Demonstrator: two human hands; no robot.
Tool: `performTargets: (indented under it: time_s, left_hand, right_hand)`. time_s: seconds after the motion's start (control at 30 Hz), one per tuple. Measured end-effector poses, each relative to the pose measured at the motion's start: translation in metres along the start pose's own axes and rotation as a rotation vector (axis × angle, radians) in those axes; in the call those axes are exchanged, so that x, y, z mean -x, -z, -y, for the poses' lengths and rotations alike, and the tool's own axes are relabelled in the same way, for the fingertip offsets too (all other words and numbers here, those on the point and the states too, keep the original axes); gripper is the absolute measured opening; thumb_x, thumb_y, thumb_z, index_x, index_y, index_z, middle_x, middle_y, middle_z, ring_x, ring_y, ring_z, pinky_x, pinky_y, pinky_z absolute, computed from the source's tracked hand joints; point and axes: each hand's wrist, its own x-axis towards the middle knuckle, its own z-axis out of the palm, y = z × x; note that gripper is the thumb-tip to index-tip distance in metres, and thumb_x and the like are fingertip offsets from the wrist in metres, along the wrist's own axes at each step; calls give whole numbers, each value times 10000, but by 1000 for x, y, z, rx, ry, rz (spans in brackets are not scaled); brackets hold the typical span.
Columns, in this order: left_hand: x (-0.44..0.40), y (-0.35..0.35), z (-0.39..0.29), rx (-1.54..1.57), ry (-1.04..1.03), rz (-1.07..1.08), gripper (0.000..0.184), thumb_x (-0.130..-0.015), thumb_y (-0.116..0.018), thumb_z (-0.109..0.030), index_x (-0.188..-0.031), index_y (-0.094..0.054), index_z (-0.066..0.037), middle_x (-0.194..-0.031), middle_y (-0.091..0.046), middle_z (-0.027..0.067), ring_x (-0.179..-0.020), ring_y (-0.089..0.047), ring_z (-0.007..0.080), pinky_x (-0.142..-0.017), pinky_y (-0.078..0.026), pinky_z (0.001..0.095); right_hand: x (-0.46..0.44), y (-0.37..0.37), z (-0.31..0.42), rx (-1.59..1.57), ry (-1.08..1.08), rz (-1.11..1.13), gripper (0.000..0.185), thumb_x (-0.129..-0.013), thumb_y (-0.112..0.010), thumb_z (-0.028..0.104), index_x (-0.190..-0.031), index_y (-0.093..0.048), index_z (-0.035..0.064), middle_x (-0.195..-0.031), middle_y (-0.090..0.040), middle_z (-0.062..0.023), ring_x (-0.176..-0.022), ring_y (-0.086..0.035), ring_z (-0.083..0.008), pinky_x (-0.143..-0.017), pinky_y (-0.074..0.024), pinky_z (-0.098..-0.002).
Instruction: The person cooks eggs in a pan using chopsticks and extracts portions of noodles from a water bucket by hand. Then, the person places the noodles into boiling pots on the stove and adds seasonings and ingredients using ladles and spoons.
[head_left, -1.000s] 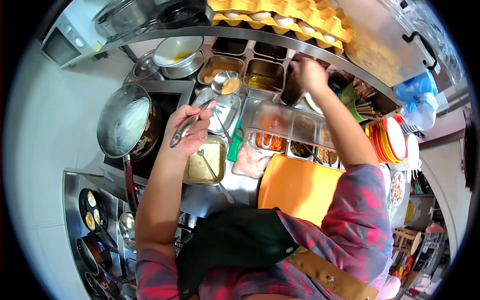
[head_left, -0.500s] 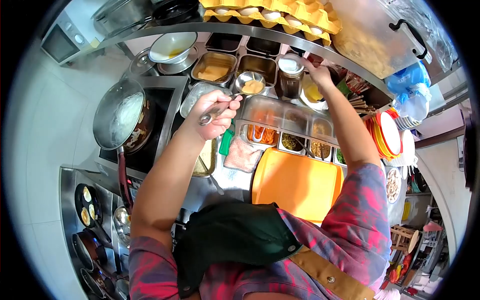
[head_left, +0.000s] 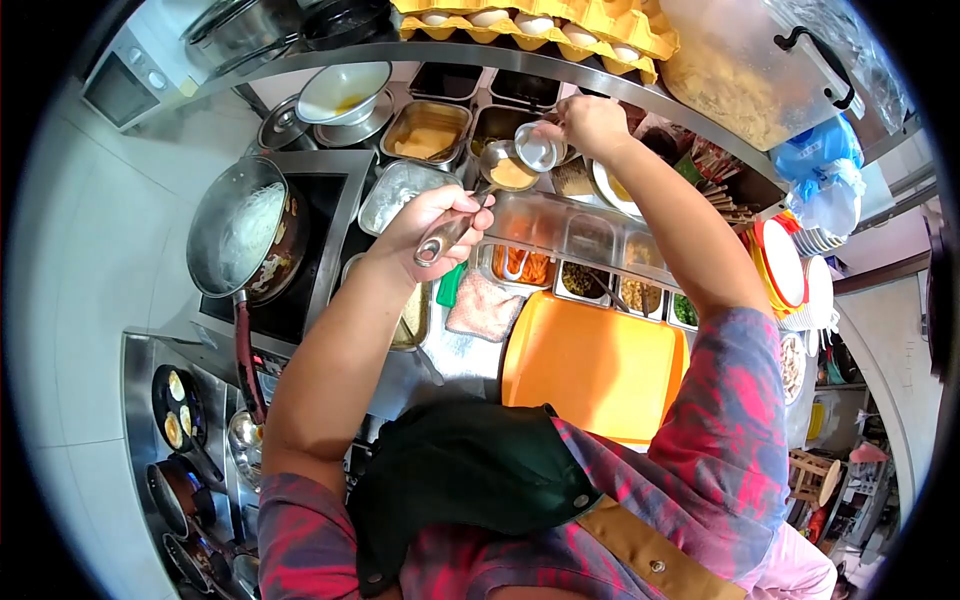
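My left hand (head_left: 435, 230) is closed around the handle of a metal ladle (head_left: 511, 175). Pale yellow-brown liquid lies in the ladle's bowl, which I hold level above the metal pans. My right hand (head_left: 592, 125) grips a jar (head_left: 541, 148) tipped to the left, its round pale end just above the ladle. Whether anything comes out of the jar I cannot tell. Behind the ladle is a square metal pan of yellow-brown sauce (head_left: 428, 128). A clear plastic lid (head_left: 545, 218) sits over a row of topping containers below the ladle.
To the left, a pan (head_left: 238, 228) of whitish contents stands on the cooktop. An orange tray (head_left: 595, 365) lies in front of me beside a folded cloth (head_left: 482, 308). Egg cartons (head_left: 560, 35) sit on the shelf above; stacked bowls (head_left: 780, 262) stand at right.
My right hand has lifted the jar from its upright place and moved it left, tipping it over the ladle. The ladle has shifted slightly to the right.
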Motion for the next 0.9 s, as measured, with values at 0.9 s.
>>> performTargets:
  time_s: [0.9]
  left_hand:
    - [20,-10,-3,110,-108,147,411,-753,-373,-89,-1119,-371,96,-714,-452,70,-412,-303,67,-338,-272,174]
  right_hand:
    - [-11,-88,-78,-761,-612,-266,544,-711,-567,514,-860,-594,-8,-848,-604,-134,-770,-556,-226,-718,-405,-297]
